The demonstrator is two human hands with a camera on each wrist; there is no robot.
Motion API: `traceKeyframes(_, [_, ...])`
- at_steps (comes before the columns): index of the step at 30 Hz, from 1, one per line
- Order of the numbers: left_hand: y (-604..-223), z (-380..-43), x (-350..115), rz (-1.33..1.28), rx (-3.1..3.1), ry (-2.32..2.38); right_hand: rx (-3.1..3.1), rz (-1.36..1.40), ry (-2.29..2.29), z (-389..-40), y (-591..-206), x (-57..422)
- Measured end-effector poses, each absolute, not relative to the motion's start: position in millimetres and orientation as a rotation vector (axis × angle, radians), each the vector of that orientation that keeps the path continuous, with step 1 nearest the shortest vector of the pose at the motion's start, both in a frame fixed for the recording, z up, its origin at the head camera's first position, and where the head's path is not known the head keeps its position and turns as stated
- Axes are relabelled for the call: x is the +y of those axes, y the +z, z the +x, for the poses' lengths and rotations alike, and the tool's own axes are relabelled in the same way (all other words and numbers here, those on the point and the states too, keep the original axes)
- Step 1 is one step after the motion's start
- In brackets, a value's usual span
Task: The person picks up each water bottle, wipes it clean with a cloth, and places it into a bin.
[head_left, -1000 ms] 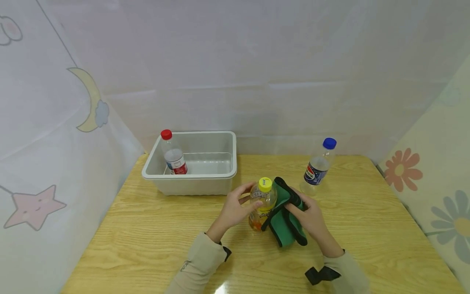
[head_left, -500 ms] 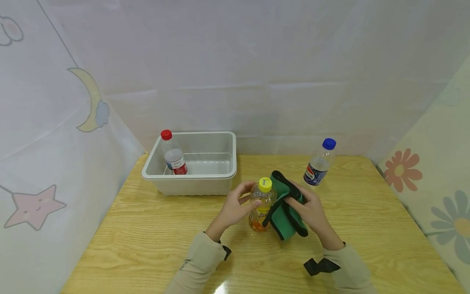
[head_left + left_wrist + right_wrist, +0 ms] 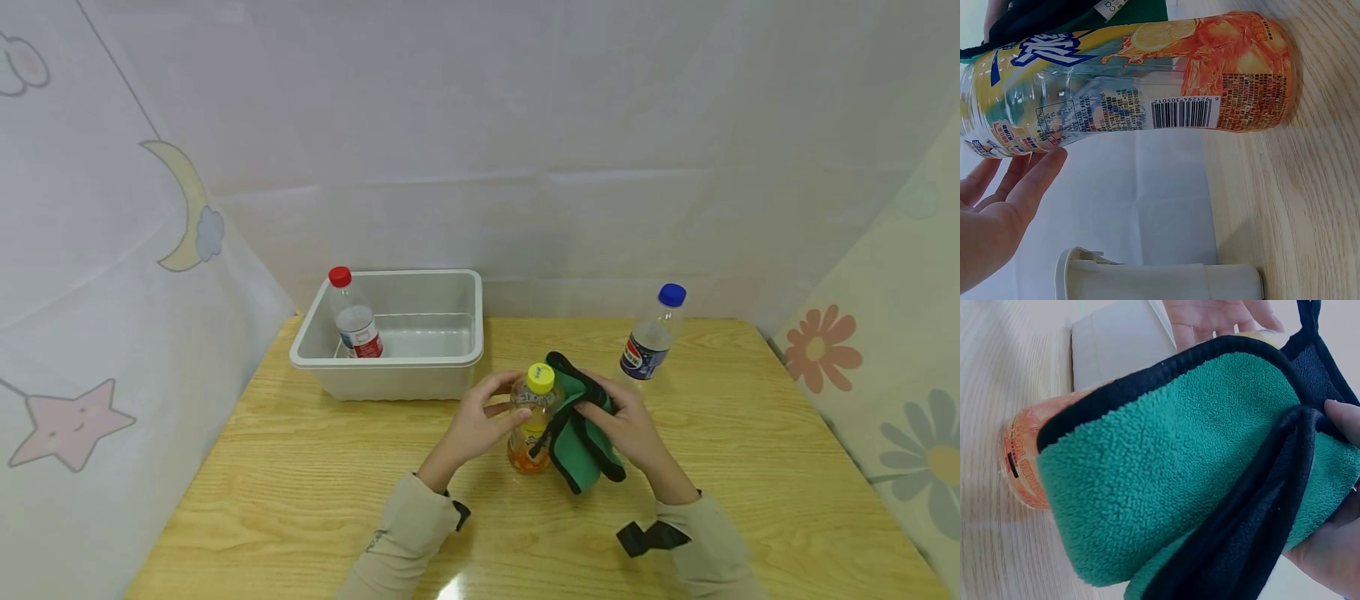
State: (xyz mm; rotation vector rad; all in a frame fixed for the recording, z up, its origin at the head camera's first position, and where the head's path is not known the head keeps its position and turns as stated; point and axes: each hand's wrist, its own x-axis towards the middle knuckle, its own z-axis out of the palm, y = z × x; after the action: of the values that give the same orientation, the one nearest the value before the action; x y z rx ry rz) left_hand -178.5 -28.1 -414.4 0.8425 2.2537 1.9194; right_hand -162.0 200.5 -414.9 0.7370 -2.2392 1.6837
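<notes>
Bottle: the yellow-capped bottle (image 3: 538, 405) is standing near the middle of the wooden table (image 3: 300, 508), between the two hands, its long axis running upright or nearly so and its base seeming to be resting on the wood.
Left hand: the left hand (image 3: 482, 419) is holding the bottle's upper part from the left, the thumb lying along the near side and the fingers (image 3: 1038, 181) reaching round the other side, a little apart.
Green cloth: the black-edged green cloth (image 3: 576, 457) is hanging in folds at the bottle's right side, its edge overlapping the front; how hard it is pressing, I cannot tell.
Right hand: the right hand (image 3: 628, 423) is pinching the cloth between thumb and fingers, the bottle lying just to the left of those fingertips with fabric coming between.
Nearer hand: the left one is touching the plastic directly; the right is staying behind its cloth.
Pale tray: the tray (image 3: 397, 383) is sitting behind and to the left, a red-capped bottle (image 3: 358, 323) leaning or standing inside; which, I cannot tell.
Blue cap: a blue-capped bottle (image 3: 651, 337) is standing behind the right hand, apart from it.
</notes>
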Motion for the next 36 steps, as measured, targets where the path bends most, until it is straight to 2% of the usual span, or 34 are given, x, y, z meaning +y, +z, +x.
traceKeyframes(10, [-386,-165,-30,0.841,2.201,1.909,-2.302,0.727,1.771,-164,-418,200])
traceKeyframes(36, [-387,-165,-30,0.846,2.189,1.923,-2.419,0.553,2.04,-164,-448,204])
